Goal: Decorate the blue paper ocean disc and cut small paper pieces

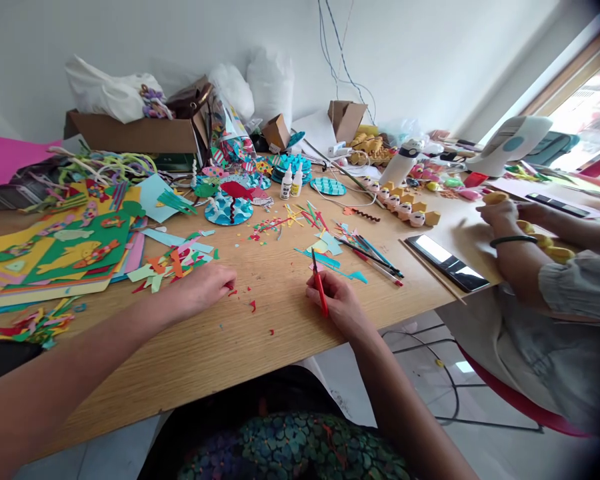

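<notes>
My right hand (341, 303) grips a pair of red-handled scissors (321, 293), its dark blades pointing away from me and looking closed. To the left, my left hand (211, 285) rests low over the table with its fingers pinched together. A bit of red paper (229, 286) shows at those fingertips; most of it is hidden. Small red paper scraps (253, 306) lie on the wooden table (290, 313) between my hands. Beyond my left hand is a pile of coloured paper offcuts (177, 260). Pencils (375, 257) and thin paper strips lie past the scissors.
Glue bottles (287, 183) stand behind a blue paper disc (229, 212) bearing a red fish. Coloured sheets (80, 247) with fish cut-outs lie left. On the right are a phone (447, 262), a wooden stick (433, 271) and a co-worker's hands (500, 213) holding a yellow piece.
</notes>
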Motion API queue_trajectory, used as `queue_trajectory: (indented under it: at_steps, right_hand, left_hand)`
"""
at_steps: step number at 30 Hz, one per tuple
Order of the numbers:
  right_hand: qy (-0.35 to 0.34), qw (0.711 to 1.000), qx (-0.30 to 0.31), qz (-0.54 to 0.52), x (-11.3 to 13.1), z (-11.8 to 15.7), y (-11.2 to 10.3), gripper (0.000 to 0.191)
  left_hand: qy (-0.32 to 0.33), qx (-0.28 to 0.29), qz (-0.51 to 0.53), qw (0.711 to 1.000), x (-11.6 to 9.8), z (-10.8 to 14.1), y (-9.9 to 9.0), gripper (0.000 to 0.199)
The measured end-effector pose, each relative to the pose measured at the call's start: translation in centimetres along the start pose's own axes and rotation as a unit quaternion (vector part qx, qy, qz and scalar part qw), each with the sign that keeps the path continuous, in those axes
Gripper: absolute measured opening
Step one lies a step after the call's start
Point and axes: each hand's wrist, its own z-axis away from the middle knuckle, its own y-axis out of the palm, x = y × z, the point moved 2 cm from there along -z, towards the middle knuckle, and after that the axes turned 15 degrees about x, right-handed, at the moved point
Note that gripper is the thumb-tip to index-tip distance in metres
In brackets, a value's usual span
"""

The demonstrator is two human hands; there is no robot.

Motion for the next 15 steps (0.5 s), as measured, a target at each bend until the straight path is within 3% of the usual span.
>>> queue_trajectory:
  at_steps: [7, 15]
  right_hand:
    - [0.005, 1.0, 0.0, 0.013, 0.3, 0.0, 0.0, 0.012]
    - [0.009, 1.0, 0.006, 0.01, 0.4, 0.0, 0.1, 0.012]
  left_hand:
    - [0.016, 0.001, -0.006, 1.0, 0.5, -1.2, 1.8, 0.014]
    - [0.007, 0.013, -0.024, 1.0, -0.3, -0.9, 1.8, 0.016]
